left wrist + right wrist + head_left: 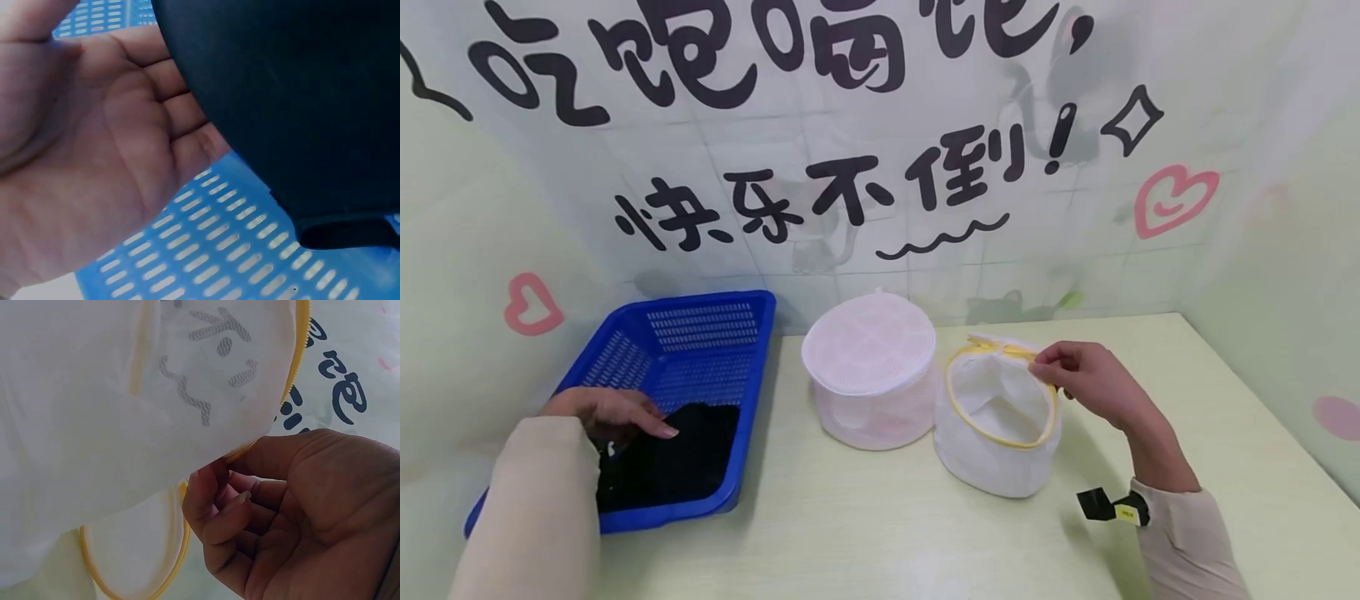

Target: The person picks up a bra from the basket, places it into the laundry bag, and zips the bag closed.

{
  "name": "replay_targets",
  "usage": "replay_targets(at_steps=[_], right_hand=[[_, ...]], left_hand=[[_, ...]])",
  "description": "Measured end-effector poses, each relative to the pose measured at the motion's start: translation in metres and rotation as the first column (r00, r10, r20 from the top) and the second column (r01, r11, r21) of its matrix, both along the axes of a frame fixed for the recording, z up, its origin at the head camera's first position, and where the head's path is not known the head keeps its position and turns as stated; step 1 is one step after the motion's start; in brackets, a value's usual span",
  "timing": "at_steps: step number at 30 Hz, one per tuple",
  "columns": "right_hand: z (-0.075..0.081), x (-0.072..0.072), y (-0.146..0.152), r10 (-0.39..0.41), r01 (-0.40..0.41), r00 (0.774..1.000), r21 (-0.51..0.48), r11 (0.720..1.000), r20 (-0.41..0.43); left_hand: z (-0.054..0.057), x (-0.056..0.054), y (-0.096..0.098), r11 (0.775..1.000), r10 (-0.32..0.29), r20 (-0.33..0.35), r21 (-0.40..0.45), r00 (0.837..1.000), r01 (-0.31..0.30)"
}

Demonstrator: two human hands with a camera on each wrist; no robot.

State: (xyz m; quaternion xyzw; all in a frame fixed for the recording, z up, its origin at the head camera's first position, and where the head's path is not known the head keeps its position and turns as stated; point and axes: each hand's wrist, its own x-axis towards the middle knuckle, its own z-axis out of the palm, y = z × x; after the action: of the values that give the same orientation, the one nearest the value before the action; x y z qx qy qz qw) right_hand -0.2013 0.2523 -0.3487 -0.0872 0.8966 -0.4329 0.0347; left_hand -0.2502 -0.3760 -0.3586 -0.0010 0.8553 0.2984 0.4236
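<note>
At the right, my right hand [1093,379] pinches the yellow-zipped rim of a white mesh laundry bag [992,462]. The bag stands upright on the table with its round mouth unzipped; in the right wrist view, the thumb and fingertips grip the yellow zipper edge [240,452]. My left hand [617,414] reaches into a blue plastic basket [765,367] and holds a smooth black garment [677,462]. Its fingers pass behind the garment's edge, hiding their tips, in the left wrist view. A narrow black loop [344,234] hangs from the garment's lower end.
Another round laundry bag [868,346], pinkish-white with its lid on top, stands between the basket and the yellow-rimmed bag, close to the latter. Behind them hangs a translucent printed sheet [850,125] along the table's back edge. A small black device [1112,506] is strapped at my right cuff.
</note>
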Motion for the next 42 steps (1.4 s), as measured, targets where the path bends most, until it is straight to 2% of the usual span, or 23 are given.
replay_targets(at_steps=[5, 11, 16, 19, 22, 23, 25, 28, 30, 34, 36, 37, 40, 42], right_hand=[[-0.002, 0.0, 0.0, 0.002, -0.002, 1.0, 0.001, 1.0, -0.002], [-0.002, 0.003, 0.001, 0.0, 0.0, 1.0, 0.003, 1.0, 0.003], [-0.003, 0.004, 0.001, 0.01, -0.01, 1.0, -0.003, 1.0, 0.001], [-0.003, 0.004, 0.001, 0.017, -0.017, 1.0, -0.005, 1.0, 0.0], [-0.003, 0.004, -0.001, 0.02, -0.02, 1.0, -0.005, 1.0, -0.003], [-0.003, 0.004, -0.001, 0.022, -0.022, 1.0, -0.007, 1.0, -0.005], [-0.002, 0.005, -0.002, 0.026, -0.026, 1.0, -0.006, 1.0, -0.013], [0.0, 0.005, -0.003, 0.029, -0.029, 0.999, -0.009, 1.0, -0.018], [0.001, 0.005, -0.003, 0.029, -0.029, 0.999, -0.006, 1.0, -0.021], [0.002, 0.005, -0.001, 0.027, -0.027, 0.999, -0.002, 1.0, -0.021], [0.002, 0.005, -0.001, 0.025, -0.025, 0.999, 0.0, 1.0, -0.02], [0.001, 0.006, -0.001, 0.024, -0.024, 1.0, -0.001, 1.0, -0.019], [0.001, 0.006, -0.001, 0.018, -0.018, 1.0, -0.005, 1.0, -0.018], [0.0, 0.006, -0.001, 0.017, -0.017, 1.0, -0.011, 1.0, -0.017]], left_hand=[[-0.003, 0.005, -0.008, 0.988, -0.049, 0.047, 0.149, 0.998, 0.042], [0.001, 0.004, -0.007, 0.978, -0.071, 0.031, 0.2, 0.997, 0.063], [0.01, 0.001, 0.006, 0.961, -0.052, 0.025, 0.274, 0.998, 0.043], [0.018, 0.001, 0.013, 0.963, -0.034, -0.017, 0.266, 0.999, 0.037], [0.028, 0.002, 0.017, 0.978, -0.005, -0.138, 0.206, 0.99, 0.034], [0.032, 0.003, 0.018, 0.984, 0.007, -0.181, 0.175, 0.983, 0.025], [0.039, 0.006, 0.017, 0.994, 0.011, -0.28, 0.109, 0.96, 0.021], [0.054, 0.011, 0.015, 0.999, 0.008, -0.378, 0.043, 0.926, 0.009], [0.065, 0.014, 0.013, 1.0, -0.016, -0.445, 0.009, 0.895, 0.022], [0.088, 0.02, 0.014, 1.0, -0.016, -0.526, -0.004, 0.85, 0.016], [0.1, 0.022, 0.019, 1.0, -0.008, -0.561, 0.016, 0.828, 0.021], [0.107, 0.023, 0.023, 1.0, -0.006, -0.573, 0.015, 0.82, 0.018], [0.128, 0.027, 0.04, 1.0, -0.021, -0.622, -0.008, 0.782, 0.02], [0.143, 0.03, 0.053, 0.998, -0.043, -0.66, -0.055, 0.75, 0.009]])
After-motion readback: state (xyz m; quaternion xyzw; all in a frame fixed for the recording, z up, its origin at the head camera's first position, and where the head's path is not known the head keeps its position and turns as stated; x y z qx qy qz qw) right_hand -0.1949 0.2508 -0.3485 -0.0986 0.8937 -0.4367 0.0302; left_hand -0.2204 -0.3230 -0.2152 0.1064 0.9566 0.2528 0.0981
